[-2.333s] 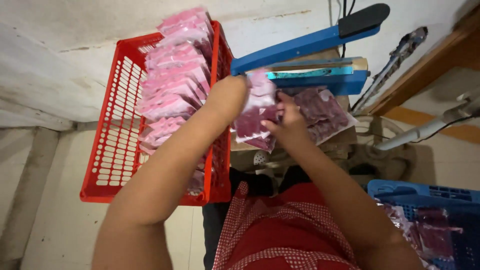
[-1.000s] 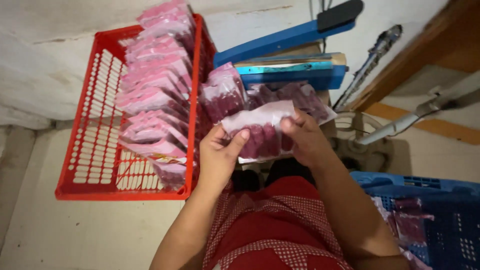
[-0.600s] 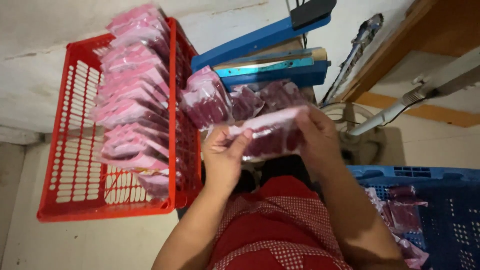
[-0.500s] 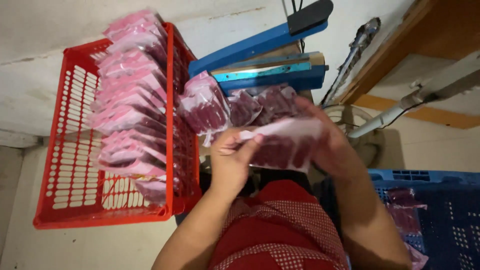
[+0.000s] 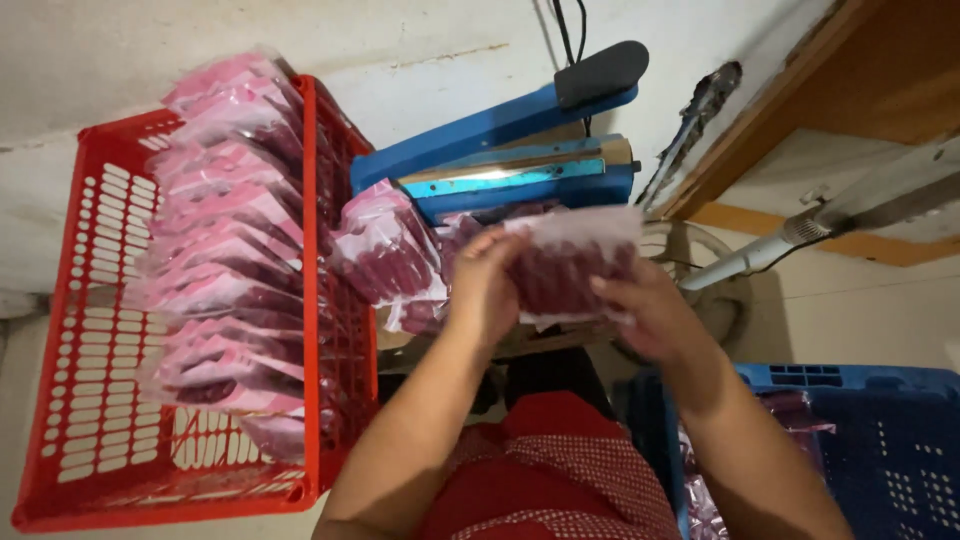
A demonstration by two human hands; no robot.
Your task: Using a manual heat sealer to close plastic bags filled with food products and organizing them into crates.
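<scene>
left hand, right hand grip clear pouch; blue sealer behind; red crate left

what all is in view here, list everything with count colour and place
clear packet: one, dark red contents, held up in both hands in front of the sealer
sealer: one, blue with a black handle, top centre
loose packets: a small pile, pink and dark red, just below the sealer
red crate: one, left side
stacked packets: a long row, too many to count, pink, in the red crate
blue crate: one, bottom right, with some packets inside
fan: one, pale, right of the hands, partly hidden
red checked garment: one, bottom centre
left hand: grips the packet's left edge
right hand: grips its right side
</scene>
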